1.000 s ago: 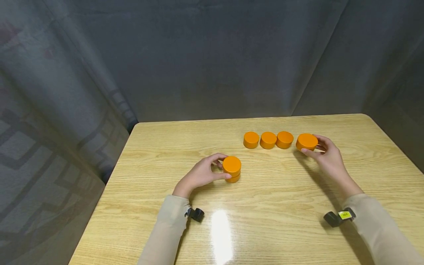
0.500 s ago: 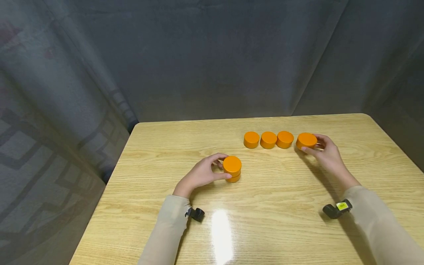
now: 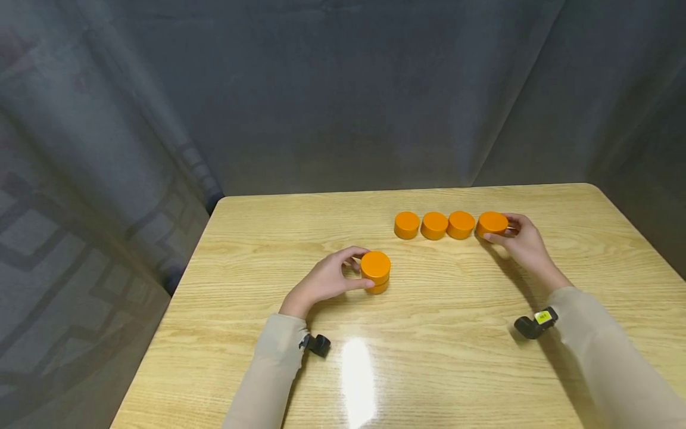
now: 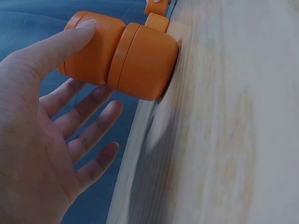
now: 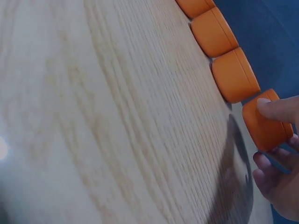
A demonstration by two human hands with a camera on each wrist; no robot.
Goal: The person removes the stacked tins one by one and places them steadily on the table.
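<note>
On the wooden table, my left hand holds a stack of two orange discs between thumb and index finger. In the left wrist view the thumb lies on the upper disc of the stack, and the other fingers are spread loosely. My right hand grips a single orange disc at the right end of a row of three orange discs. In the right wrist view the thumb presses on that disc, close beside the row.
A dark grey curtain hangs behind and to the left of the table. The table's back edge runs just beyond the row. Small black wrist cameras sit at my left sleeve and right sleeve.
My right hand has slid its disc left and away from me, up to the right end of the row. The left hand and its stack have stayed put.
</note>
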